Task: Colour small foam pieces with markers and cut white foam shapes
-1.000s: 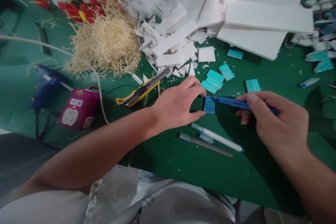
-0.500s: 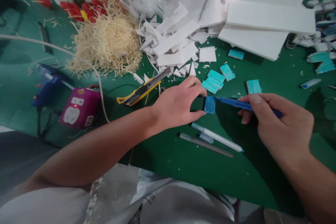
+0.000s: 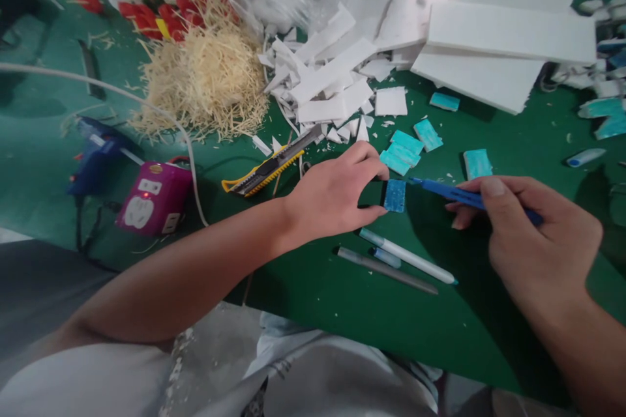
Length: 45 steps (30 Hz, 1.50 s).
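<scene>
Left hand [image 3: 337,195]: is reaching across from the left and pinching the blue tile [image 3: 395,195] at its two left corners, thumb below, fingertip above.
Blue tile: is lying flat on the tabletop [image 3: 332,309], its straight right edge facing the right hand [image 3: 542,234]; coating is looking streaky.
Right hand: is gripping a slim blue pen [image 3: 457,194] between thumb and fingers; the tip is pointing at the tile's upper right corner, just beside it and apart.
Front edge: is running below the forearms; smooth green surface is showing between it and the slender pens.
Slender pens: a white one [image 3: 415,259] and a grey one [image 3: 388,270] are lying slantwise below the tile, a short bluish cap [image 3: 388,257] resting between them.
Turquoise tiles [image 3: 402,150]: are lying beyond the tile, rectangular and brushy-surfaced, green surface showing around the group.
White foam: angular scraps [image 3: 332,78] are heaping up beyond the left hand; broad flat boards [image 3: 508,29] are overlapping at the far right.
Left side: a yellow-edged cutter [image 3: 267,169] is lying diagonally near the left hand; curly straw-like fibre [image 3: 210,75] is mounding beyond it. A glossy magenta socket block [image 3: 156,199] is sitting beside a blue glue gun [image 3: 98,153].
Far right: small pieces [image 3: 604,117] are crowding the frame edge, appearing too blurred to identify surely.
</scene>
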### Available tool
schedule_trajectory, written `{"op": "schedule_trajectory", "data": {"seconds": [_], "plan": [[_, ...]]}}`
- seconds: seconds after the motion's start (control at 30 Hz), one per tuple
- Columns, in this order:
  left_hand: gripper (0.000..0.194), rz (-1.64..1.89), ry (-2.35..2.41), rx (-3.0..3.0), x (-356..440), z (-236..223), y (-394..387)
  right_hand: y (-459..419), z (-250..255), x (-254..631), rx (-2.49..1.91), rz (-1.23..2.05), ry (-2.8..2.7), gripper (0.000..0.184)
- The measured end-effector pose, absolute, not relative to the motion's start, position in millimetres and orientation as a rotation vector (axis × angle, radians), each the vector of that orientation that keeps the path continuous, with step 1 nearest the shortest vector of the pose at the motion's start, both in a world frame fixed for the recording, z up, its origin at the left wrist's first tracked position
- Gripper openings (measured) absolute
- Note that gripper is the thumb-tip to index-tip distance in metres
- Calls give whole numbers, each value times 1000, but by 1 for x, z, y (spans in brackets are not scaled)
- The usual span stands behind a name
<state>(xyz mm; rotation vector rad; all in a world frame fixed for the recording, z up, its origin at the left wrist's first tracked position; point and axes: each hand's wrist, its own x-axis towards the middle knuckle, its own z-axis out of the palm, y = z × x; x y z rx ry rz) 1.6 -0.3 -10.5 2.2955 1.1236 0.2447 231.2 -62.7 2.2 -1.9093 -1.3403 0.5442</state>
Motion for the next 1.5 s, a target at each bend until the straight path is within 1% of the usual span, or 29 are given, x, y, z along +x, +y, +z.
{"op": "schedule_trajectory", "data": {"seconds": [0.13, 0.3, 0.63, 0.8, 1.03, 1.2, 1.37, 1.5], "plan": [[34, 254, 1116, 2301, 2, -11, 0, -62, 4, 232, -1915, 603, -1414, 30], [33, 256, 1109, 2298, 1, -12, 0, -62, 5, 233, -1934, 584, -1424, 33], [35, 264, 1112, 2295, 1, -12, -1, -64, 1, 234, -1923, 590, -1490, 30], [34, 260, 1106, 2300, 1, -12, -1, -62, 3, 234, -1895, 626, -1538, 35], [33, 295, 1088, 2304, 0, -15, -1, -61, 3, 231, -1894, 596, -1566, 42], [34, 287, 1099, 2302, 1, -15, -2, -61, 1, 233, -1881, 604, -1571, 41], [34, 283, 1103, 2311, 0, -14, -1, -65, -12, 240, -1820, 500, -1613, 41], [34, 286, 1101, 2310, 0, -14, -1, -68, -18, 243, -1799, 487, -1671, 42]]}}
